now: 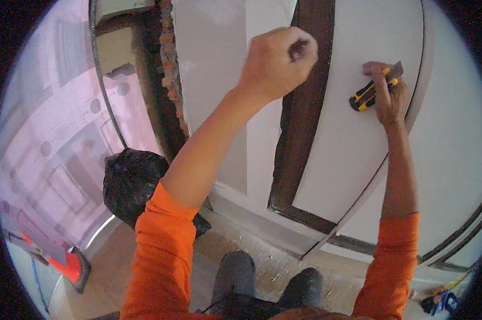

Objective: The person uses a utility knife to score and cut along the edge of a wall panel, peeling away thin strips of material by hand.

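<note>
My left hand (pixel 279 61) is raised in front of the wall, fingers curled into a fist beside a dark brown strip (pixel 305 106). A dark hollow shows between its fingers, and I cannot make out whether anything is in it. Farther right, my right hand (pixel 391 101) grips a black and yellow utility knife (pixel 365 97) against the pale panel (pixel 353 144). The knife lies slanted, its broad end pointing up and right. The brown strip runs down between pale panels and turns right near the bottom.
A black plastic bag (pixel 131 181) stands at the left, near a rough brick edge (pixel 171 80). An orange cone (pixel 73 266) lies lower left, beside a pinkish translucent sheet (pixel 54 154). Small items (pixel 441 303) sit at the lower right. My boots (pixel 235 272) are on the dusty floor.
</note>
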Tool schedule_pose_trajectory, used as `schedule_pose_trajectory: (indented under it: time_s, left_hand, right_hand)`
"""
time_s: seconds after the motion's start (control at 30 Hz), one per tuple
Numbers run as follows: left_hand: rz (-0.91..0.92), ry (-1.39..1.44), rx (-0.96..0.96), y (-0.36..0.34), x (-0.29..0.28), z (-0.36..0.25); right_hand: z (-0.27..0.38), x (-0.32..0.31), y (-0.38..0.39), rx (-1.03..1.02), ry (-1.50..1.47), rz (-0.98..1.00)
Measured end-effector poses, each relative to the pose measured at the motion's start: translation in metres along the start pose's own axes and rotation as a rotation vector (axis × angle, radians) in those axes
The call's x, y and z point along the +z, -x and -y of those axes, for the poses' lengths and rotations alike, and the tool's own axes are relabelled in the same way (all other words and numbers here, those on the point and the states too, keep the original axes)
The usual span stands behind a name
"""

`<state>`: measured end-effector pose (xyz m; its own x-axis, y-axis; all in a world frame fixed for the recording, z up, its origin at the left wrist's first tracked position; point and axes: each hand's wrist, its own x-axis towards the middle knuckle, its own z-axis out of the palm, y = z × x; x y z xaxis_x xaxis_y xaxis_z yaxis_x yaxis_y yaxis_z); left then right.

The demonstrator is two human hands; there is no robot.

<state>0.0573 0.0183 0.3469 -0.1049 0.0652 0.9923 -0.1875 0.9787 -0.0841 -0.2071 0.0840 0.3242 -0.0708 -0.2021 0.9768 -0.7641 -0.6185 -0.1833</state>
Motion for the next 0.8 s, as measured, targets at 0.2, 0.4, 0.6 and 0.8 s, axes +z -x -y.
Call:
schedule_pose_trajectory:
  time_s: [0.2, 0.4, 0.6, 0.8]
  left_hand:
    - [0.030, -0.247, 0.076, -0.072, 0.063, 0.013]
    - [-0.008, -0.659, 0.095, -0.100, 0.071, 0.038]
    - [0.133, -0.786, -0.134, -0.096, 0.041, 0.062]
    - [0.265, -0.757, -0.030, -0.105, 0.026, 0.080]
  right_hand:
    - [-0.016, 0.004, 0.003, -0.174, 0.066, -0.094]
    - [-0.009, 0.006, -0.001, -0.393, 0.079, -0.184]
    - [-0.020, 0.002, 0.002, -0.385, 0.055, -0.228]
    - [-0.018, 0.006, -0.001, -0.392, 0.048, -0.251]
